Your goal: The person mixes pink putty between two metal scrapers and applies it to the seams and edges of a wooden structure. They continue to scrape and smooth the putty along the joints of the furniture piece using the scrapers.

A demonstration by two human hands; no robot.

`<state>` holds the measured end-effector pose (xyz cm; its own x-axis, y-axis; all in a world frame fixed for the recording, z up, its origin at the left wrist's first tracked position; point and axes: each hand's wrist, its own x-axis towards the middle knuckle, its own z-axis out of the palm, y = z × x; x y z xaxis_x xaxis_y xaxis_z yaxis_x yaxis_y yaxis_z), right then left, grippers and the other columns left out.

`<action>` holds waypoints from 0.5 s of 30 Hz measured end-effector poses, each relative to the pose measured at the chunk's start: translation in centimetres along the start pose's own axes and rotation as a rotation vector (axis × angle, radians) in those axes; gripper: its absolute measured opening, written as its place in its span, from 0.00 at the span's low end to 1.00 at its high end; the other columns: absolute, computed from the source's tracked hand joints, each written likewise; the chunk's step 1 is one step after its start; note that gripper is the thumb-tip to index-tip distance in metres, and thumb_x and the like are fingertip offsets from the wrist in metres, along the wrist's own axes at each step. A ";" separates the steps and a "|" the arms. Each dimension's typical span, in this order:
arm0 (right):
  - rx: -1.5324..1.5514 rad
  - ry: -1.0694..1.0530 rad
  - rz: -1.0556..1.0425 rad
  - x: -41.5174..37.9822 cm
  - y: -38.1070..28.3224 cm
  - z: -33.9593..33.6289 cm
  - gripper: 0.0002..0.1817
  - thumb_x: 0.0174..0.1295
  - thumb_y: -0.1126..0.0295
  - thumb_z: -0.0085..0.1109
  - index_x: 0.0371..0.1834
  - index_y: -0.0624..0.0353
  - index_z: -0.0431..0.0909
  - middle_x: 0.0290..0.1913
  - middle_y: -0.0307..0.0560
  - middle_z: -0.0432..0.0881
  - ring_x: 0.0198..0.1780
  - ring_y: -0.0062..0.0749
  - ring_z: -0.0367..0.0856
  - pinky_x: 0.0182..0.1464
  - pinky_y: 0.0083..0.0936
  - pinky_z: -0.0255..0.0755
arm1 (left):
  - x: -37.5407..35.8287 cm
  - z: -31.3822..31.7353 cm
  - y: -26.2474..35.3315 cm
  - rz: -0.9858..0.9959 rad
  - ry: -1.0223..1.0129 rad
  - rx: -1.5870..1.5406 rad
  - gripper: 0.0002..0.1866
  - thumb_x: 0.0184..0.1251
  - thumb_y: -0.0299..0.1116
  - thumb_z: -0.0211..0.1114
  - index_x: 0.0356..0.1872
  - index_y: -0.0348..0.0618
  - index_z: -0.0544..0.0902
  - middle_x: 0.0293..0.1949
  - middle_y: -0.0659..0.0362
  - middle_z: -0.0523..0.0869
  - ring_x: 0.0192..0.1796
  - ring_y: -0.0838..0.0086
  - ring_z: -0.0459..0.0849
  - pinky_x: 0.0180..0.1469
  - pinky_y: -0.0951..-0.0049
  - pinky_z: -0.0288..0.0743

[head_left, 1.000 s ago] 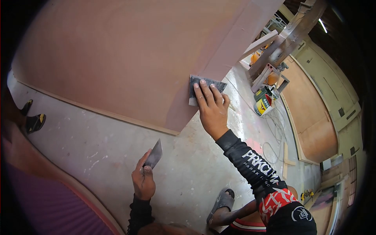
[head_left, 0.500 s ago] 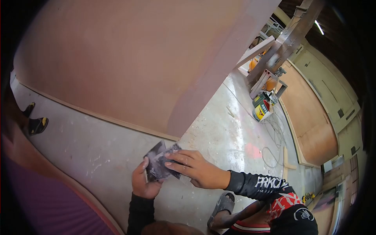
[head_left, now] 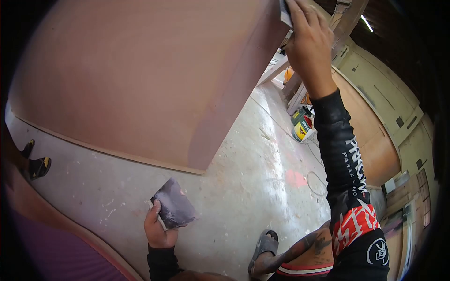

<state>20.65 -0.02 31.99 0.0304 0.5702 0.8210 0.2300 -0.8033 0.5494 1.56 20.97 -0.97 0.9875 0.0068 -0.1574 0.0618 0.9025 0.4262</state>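
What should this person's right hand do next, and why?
Perhaps draw the scraper down the purplish band on the panel: the right hand holds it near the band's upper stretch, while the left hand holds a smeared plate clear of the panel.

The long right arm in a black, red-banded sleeve (head_left: 344,154) stretches upward, its bare right hand (head_left: 311,44) gripping with extended fingers (head_left: 298,13); the bare left hand (head_left: 161,232) grips low, thumb (head_left: 155,208) upright.

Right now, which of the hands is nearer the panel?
Right. The right hand, gripping a blade, is up beside the right edge of the panel; the left hand, holding a second blade, is below its bottom edge, apart from it.
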 end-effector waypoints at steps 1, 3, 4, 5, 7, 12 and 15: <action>-0.004 -0.043 0.020 -0.2 -0.4 0.3 0.25 0.55 0.83 0.48 0.59 0.65 0.74 0.60 0.57 0.75 0.62 0.53 0.72 0.64 0.40 0.66 | -0.1 0.3 -0.2 -0.012 0.036 0.020 0.22 0.76 0.44 0.50 0.61 0.40 0.74 0.51 0.56 0.85 0.45 0.67 0.85 0.37 0.64 0.76; 0.006 -0.048 0.034 -2.0 -0.6 2.2 0.30 0.53 0.83 0.50 0.63 0.58 0.73 0.62 0.51 0.75 0.63 0.51 0.72 0.64 0.41 0.64 | -0.4 1.1 0.1 -0.017 0.081 0.040 0.22 0.76 0.44 0.50 0.61 0.40 0.74 0.51 0.56 0.85 0.43 0.67 0.85 0.35 0.64 0.75; 0.013 -0.051 0.045 -3.2 -0.9 3.2 0.35 0.51 0.83 0.52 0.67 0.51 0.72 0.65 0.46 0.74 0.64 0.49 0.71 0.65 0.42 0.62 | -0.4 1.3 0.2 -0.001 0.053 0.047 0.22 0.76 0.45 0.50 0.61 0.40 0.74 0.51 0.56 0.85 0.43 0.67 0.85 0.35 0.64 0.75; -0.005 -0.021 0.018 -4.1 -1.5 3.6 0.36 0.49 0.83 0.52 0.67 0.50 0.72 0.65 0.45 0.74 0.64 0.47 0.72 0.64 0.41 0.62 | -0.4 1.4 0.2 0.013 0.025 0.053 0.22 0.76 0.45 0.50 0.60 0.40 0.74 0.51 0.56 0.85 0.43 0.67 0.85 0.35 0.65 0.74; 0.023 -0.094 0.067 -5.7 -3.0 3.1 0.37 0.48 0.82 0.53 0.67 0.49 0.71 0.67 0.44 0.73 0.65 0.44 0.71 0.66 0.40 0.59 | -0.8 1.9 0.5 0.016 0.055 0.055 0.22 0.76 0.45 0.50 0.60 0.40 0.74 0.51 0.55 0.85 0.43 0.67 0.85 0.35 0.66 0.74; 0.064 -0.280 0.144 -10.3 -7.0 2.7 0.29 0.59 0.76 0.53 0.68 0.50 0.70 0.69 0.44 0.70 0.69 0.43 0.66 0.69 0.49 0.52 | -1.3 2.4 1.0 0.019 0.075 0.077 0.23 0.76 0.46 0.50 0.60 0.40 0.74 0.51 0.55 0.84 0.43 0.66 0.84 0.35 0.67 0.73; 0.128 -0.366 0.176 -12.6 -8.0 2.6 0.30 0.60 0.76 0.53 0.69 0.49 0.69 0.71 0.43 0.68 0.70 0.42 0.64 0.70 0.50 0.49 | -1.4 3.4 1.1 0.017 0.098 0.068 0.23 0.76 0.46 0.50 0.60 0.40 0.74 0.50 0.55 0.85 0.43 0.67 0.84 0.35 0.67 0.73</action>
<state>20.92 -0.27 16.85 0.4184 0.4682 0.7783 0.3088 -0.8792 0.3629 0.72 20.47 2.71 0.9697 0.0667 -0.2349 0.0585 0.8704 0.4888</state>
